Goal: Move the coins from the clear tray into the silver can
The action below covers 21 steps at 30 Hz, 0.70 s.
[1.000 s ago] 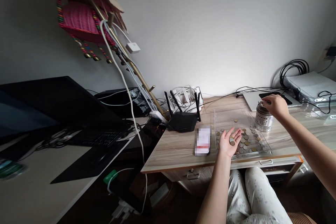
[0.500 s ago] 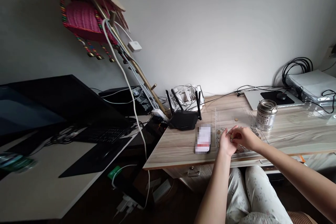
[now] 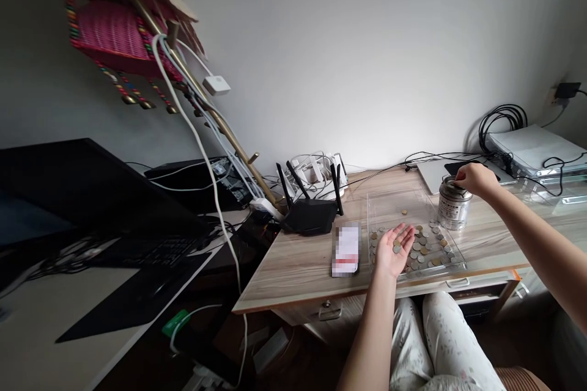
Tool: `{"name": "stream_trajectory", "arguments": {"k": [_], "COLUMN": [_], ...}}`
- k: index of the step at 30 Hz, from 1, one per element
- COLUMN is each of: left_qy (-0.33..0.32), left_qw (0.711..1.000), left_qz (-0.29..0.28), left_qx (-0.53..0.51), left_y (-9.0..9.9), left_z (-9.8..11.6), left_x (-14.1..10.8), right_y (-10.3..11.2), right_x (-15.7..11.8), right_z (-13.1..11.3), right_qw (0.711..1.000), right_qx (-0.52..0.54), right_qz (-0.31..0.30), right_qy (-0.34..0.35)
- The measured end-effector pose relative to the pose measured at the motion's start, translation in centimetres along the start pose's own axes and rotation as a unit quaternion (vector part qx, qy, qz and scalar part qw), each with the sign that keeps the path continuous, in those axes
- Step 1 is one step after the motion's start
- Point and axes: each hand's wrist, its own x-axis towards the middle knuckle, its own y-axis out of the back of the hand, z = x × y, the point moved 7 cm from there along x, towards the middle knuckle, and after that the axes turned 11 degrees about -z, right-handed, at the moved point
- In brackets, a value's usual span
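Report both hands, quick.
Left hand: open, palm up, at least one coin on it.
Right hand: fingers at the tin's top; whether they grip anything can't be told.

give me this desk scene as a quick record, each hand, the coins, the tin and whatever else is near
left hand: palm up, at least one coin on it
right hand: fingertips at top of tin, grip unclear
tin: upright, right of tray
clear tray: loose coins inside
phone: left of tray
router: black, behind phone
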Motion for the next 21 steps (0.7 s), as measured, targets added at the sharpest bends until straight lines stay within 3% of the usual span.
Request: {"name": "stream_trajectory", "arguments": {"k": [7,15,21], "left_qy": [-0.006,-0.001,-0.035], "left_qw": [1.0,1.0,0.998], "left_qz": [0.009,0.017,0.029], "left_qx": [0.001,0.002,-0.041], "left_y": [0.1,0.3,0.8], "left_z": [0.1,0.0,0.5], "left_x": [-0.1,0.1,0.1], "right_y": [-0.3,-0.2,-1.3], "right_x": [0.8,0.9,0.4], "right_z": [-0.6,0.0,0.1], "right_qw": [0.998,0.998,0.999], "right_qx": [-0.027,0.054,0.031], "right_qz": [-0.061,-0.039,-0.026], "right_qy": [-0.017,-0.02,-0.021]}}
